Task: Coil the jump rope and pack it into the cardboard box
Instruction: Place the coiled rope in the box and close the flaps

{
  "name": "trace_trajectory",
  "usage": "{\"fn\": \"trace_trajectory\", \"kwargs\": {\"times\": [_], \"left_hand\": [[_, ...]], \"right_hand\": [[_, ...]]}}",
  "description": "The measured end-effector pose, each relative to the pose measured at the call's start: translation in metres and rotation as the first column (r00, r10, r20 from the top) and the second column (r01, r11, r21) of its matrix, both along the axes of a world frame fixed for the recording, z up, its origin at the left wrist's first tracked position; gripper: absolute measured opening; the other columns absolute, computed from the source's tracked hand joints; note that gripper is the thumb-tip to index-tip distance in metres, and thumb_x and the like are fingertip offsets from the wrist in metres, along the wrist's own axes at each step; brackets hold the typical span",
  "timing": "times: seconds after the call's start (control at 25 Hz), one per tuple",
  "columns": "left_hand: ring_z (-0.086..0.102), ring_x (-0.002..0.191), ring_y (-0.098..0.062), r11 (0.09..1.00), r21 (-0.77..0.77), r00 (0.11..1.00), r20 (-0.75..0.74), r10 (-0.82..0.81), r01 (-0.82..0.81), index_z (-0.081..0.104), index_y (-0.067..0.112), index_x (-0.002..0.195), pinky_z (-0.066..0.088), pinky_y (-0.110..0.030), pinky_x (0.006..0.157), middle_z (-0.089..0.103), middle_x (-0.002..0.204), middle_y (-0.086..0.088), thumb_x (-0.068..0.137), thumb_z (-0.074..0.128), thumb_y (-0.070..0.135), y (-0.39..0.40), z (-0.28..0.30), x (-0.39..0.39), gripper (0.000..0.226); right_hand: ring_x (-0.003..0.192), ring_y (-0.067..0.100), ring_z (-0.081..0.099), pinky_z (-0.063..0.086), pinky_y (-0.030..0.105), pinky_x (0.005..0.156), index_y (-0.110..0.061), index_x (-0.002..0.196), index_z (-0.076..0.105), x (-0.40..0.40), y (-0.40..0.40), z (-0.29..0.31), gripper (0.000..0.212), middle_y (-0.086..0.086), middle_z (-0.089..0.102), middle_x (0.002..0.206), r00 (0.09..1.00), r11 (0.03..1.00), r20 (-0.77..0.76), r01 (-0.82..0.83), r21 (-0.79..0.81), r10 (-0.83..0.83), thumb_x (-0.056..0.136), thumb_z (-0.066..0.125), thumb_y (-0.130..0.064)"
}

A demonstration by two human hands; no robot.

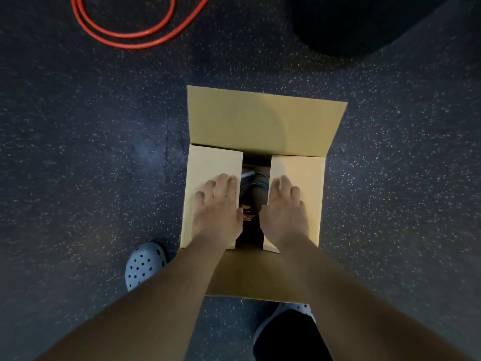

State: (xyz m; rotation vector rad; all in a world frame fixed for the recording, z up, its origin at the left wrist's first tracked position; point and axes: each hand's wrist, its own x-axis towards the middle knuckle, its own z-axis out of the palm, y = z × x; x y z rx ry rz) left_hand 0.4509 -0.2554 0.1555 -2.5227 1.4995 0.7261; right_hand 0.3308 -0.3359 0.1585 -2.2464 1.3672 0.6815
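The cardboard box (pixel 263 121) stands on the dark floor just in front of me. Its far flap stands open and its near flap hangs toward me. The two side flaps are folded down flat. My left hand (pixel 220 204) lies palm down on the left flap, fingers spread. My right hand (pixel 285 204) lies flat on the right flap. Through the dark gap between the flaps I see a coiled jump rope (pixel 253 190) inside the box, mostly hidden.
A red cord (pixel 130 39) loops on the speckled floor at the far left. A large dark object (pixel 364 24) fills the far right. My feet in grey perforated clogs (pixel 144 267) stand on either side of the box's near edge.
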Motion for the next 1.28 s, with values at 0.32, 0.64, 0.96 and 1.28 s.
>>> {"fn": "trace_trajectory", "kwargs": {"times": [0.32, 0.64, 0.96, 1.28], "left_hand": [[-0.032, 0.147, -0.023, 0.883, 0.193, 0.786, -0.563, -0.257, 0.427, -0.011, 0.041, 0.158, -0.017, -0.059, 0.116, -0.025, 0.166, 0.004, 0.068, 0.047, 0.092, 0.017, 0.101, 0.008, 0.119], [0.053, 0.117, -0.036, 0.592, -0.018, 0.588, -0.098, -0.803, 0.806, 0.051, 0.014, 0.123, 0.039, -0.056, 0.105, 0.058, 0.121, -0.013, 0.086, 0.069, 0.013, 0.05, 0.071, 0.003, 0.041], [-0.008, 0.151, -0.05, 0.979, -0.083, 0.96, 0.225, -0.165, 0.188, -0.017, 0.014, 0.159, 0.004, -0.068, 0.119, -0.016, 0.166, -0.026, 0.083, 0.041, 0.078, -0.006, 0.059, 0.024, 0.115], [0.008, 0.155, -0.037, 0.936, -0.001, 0.932, 0.091, -0.35, 0.351, 0.001, 0.018, 0.162, 0.016, -0.063, 0.118, 0.0, 0.171, -0.009, 0.105, 0.013, 0.053, 0.017, 0.01, 0.024, 0.068]], "right_hand": [[0.123, 0.038, 0.05, 0.048, 0.048, 0.097, -0.013, 0.151, 0.038, 0.044, -0.081, 0.063, 0.056, 0.017, 0.043, 0.153, 0.956, 0.939, 0.229, -0.099, -0.33, 0.181, 0.097, 0.051, -0.023], [0.14, 0.041, 0.041, 0.025, 0.06, 0.12, -0.018, 0.159, 0.026, 0.086, -0.135, 0.07, 0.071, 0.018, 0.045, 0.152, 0.967, 0.948, -0.018, -0.254, -0.19, 0.255, 0.098, 0.049, -0.047], [0.117, 0.036, 0.059, 0.042, 0.054, 0.103, -0.016, 0.139, 0.051, 0.029, -0.045, 0.087, 0.045, 0.012, 0.064, 0.129, 0.953, 0.934, 0.165, -0.199, -0.297, 0.255, 0.105, 0.037, -0.042], [0.155, 0.046, 0.019, 0.021, 0.067, 0.121, -0.022, 0.164, 0.017, -0.029, 0.022, 0.003, 0.065, 0.018, 0.016, 0.172, 0.974, 0.957, 0.039, -0.212, -0.199, 0.224, 0.106, 0.014, -0.05]]}}
